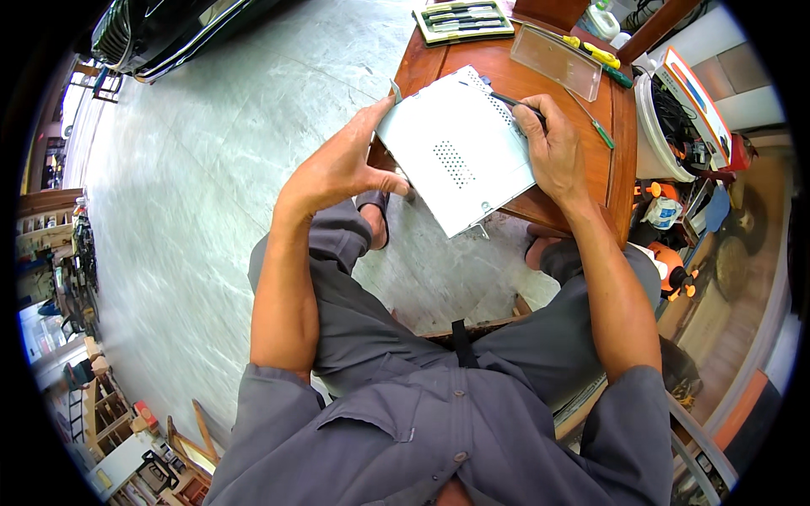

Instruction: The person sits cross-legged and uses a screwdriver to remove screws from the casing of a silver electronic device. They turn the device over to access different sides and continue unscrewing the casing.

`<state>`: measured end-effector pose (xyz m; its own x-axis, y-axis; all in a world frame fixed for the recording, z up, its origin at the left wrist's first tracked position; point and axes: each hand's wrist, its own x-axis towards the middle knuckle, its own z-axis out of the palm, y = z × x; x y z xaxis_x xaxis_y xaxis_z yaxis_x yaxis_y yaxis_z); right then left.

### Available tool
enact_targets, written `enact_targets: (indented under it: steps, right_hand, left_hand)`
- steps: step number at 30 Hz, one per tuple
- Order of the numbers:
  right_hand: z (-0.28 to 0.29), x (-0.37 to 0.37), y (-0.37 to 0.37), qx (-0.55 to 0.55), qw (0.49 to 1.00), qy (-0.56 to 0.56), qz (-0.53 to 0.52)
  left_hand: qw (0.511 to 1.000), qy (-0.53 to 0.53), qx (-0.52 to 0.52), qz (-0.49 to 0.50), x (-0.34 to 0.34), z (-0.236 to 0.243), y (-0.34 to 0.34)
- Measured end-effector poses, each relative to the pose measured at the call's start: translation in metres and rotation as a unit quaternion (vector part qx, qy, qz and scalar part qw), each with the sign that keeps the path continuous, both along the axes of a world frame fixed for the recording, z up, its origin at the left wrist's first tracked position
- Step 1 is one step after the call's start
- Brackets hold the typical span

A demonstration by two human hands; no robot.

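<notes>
A flat white metal case [422,135] with patches of vent holes lies tilted on the wooden table, its near corner jutting past the edge. My left hand [342,164] spans the case's left side, fingertips at the far left corner and thumb lower down, steadying it. In my right hand [553,148] is a slim screwdriver [504,99] with a dark handle, its thin shaft pointing left over the far part of the case. The heel of that hand is by the case's right edge. A small metal bracket [477,231] sticks out beneath the near corner.
The wooden table [609,181] also bears a small green-handled screwdriver [602,133], a clear plastic lid [548,61], a tool set in a case [464,21] and yellow-handled tools [601,54]. A white bucket [666,135] of cables stands to the right. My knees are under the near edge.
</notes>
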<state>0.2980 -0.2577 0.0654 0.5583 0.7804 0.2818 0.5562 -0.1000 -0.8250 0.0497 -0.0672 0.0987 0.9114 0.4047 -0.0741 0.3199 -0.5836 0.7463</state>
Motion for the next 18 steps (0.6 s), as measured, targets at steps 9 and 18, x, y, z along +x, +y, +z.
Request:
enact_targets:
  steps: [9,18]
  right_hand:
    - [-0.009,0.014,0.003,0.028,0.999,0.014,-0.021]
    - [-0.03,0.053,0.005,0.006,0.984,0.174,0.028]
  left_hand:
    - [0.978,-0.139,0.137,0.076,0.007,-0.024,-0.029]
    - [0.919,-0.315,0.216,0.1,0.017,-0.024,-0.048]
